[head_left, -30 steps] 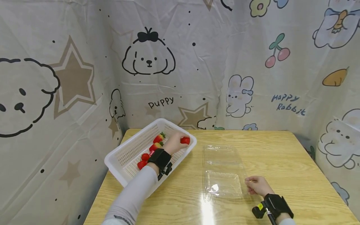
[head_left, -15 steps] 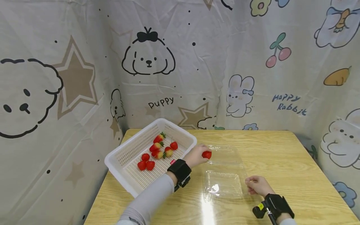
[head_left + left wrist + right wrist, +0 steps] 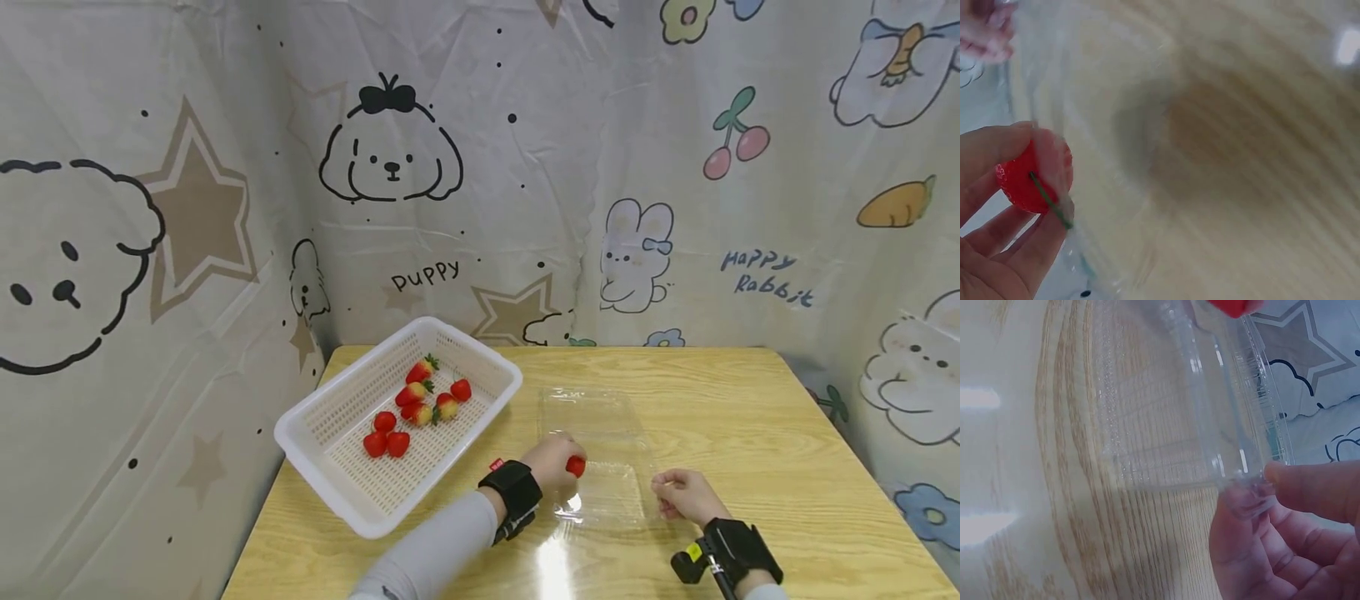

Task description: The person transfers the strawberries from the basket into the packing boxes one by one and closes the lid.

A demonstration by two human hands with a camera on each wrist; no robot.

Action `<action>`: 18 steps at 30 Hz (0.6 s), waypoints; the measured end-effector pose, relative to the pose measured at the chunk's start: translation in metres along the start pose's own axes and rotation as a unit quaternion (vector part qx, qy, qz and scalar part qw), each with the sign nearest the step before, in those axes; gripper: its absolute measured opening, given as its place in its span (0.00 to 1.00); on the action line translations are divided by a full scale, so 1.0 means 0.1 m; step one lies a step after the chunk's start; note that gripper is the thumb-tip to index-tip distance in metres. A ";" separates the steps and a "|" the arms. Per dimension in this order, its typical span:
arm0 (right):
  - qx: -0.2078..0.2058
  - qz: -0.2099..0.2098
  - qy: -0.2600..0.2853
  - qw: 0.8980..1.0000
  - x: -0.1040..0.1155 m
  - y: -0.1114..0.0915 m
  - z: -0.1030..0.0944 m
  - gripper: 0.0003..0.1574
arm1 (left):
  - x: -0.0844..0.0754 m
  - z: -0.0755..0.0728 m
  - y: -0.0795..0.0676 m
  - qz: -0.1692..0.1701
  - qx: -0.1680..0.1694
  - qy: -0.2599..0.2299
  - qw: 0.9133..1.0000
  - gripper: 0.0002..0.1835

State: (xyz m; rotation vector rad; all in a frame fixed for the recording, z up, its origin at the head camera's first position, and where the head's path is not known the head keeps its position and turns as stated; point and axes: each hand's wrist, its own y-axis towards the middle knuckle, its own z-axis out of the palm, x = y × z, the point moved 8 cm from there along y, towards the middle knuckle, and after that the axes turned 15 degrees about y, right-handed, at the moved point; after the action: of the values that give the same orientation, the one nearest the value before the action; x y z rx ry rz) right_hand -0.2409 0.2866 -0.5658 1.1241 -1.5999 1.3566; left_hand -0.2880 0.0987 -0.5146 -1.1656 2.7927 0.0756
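Note:
In the head view my left hand [image 3: 550, 463] pinches a red cherry [image 3: 576, 466] over the near tray of a clear plastic clamshell box [image 3: 611, 492]. The left wrist view shows the cherry's green stem [image 3: 1050, 201] between fingertips and thumb. Thin clear plastic passes in front of part of the fruit there. My right hand [image 3: 690, 497] stays at the box's right side. Up close in the right wrist view, its thumb and fingers pinch the box's clear rim [image 3: 1249, 495]. The box lies unfolded, lid side away from me.
To the left stands a white perforated basket [image 3: 347, 398], set at a slant. Inside lie several strawberries [image 3: 411, 393] and several cherries [image 3: 398, 444]. A printed curtain [image 3: 465, 167] hangs behind the wooden table [image 3: 720, 400].
My left hand has lifted the cherry out of the basket's right end and carried it right and nearer, over the box. My right hand has kept its place at the box rim.

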 end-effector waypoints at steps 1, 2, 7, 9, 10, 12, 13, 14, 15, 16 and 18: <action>0.003 -0.001 -0.001 1.000 0.00 0.00 0.00 0.13 | -0.02 0.03 0.00 0.005 0.001 0.008 1.000 0.18; 0.004 -0.002 0.000 1.000 0.00 0.00 0.00 0.13 | -0.05 0.04 -0.01 0.011 0.000 0.018 1.000 0.17; 0.003 -0.010 -0.003 1.000 0.02 0.00 0.01 0.13 | -0.15 0.08 -0.03 0.036 -0.001 0.066 0.997 0.15; 0.004 -0.014 -0.005 1.000 0.03 0.00 0.01 0.13 | -0.18 0.10 -0.04 0.046 0.001 0.084 0.995 0.13; 0.001 -0.013 -0.003 1.000 0.02 -0.01 0.01 0.13 | -0.20 0.11 -0.04 0.050 0.001 0.092 0.995 0.12; 0.000 -0.015 -0.004 1.000 0.02 -0.01 0.02 0.13 | -0.23 0.14 -0.05 0.061 -0.001 0.113 0.992 0.10; 0.000 -0.015 -0.003 1.000 0.02 -0.01 0.02 0.13 | -0.24 0.15 -0.05 0.063 -0.002 0.119 0.991 0.08; -0.001 -0.015 -0.003 1.000 0.02 -0.01 0.02 0.13 | -0.25 0.17 -0.06 0.065 -0.004 0.126 0.990 0.07; -0.001 -0.016 -0.002 1.000 0.02 -0.02 0.02 0.13 | -0.26 0.18 -0.06 0.068 -0.007 0.135 0.988 0.06; -0.002 -0.017 -0.001 1.000 0.02 -0.02 0.03 0.13 | -0.26 0.20 -0.07 0.068 -0.010 0.143 0.987 0.06; -0.001 -0.019 0.001 1.000 0.01 -0.02 0.03 0.13 | -0.27 0.22 -0.09 0.065 -0.015 0.150 0.986 0.05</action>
State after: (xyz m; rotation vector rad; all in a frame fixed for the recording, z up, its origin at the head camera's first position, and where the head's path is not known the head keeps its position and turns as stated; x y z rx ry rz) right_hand -0.2392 0.2831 -0.5645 1.1447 -1.5704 1.3303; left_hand -0.2612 0.1136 -0.5335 -1.0796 3.1389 -0.0508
